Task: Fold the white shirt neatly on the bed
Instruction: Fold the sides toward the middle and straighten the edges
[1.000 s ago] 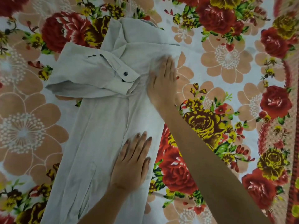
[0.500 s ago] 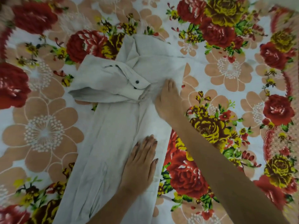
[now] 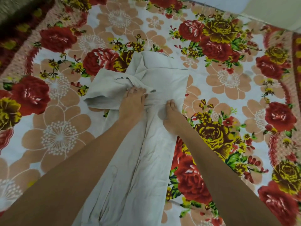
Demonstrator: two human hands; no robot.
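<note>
Gripping white shirt on floral bedsheet: left hand, right hand.

The shirt lies lengthwise on the bed, its collar at the far end and its lower part running off the near edge of the view. One sleeve is folded across the shirt's upper part and juts out past its left side onto the bed. The left hand sits on the shirt below the collar, gripping the sleeve where it crosses the body. The right hand rests on the shirt near its right edge, just right of the left hand. The left forearm crosses over the shirt's left side; the right forearm lies over the bed, right of the shirt.
</note>
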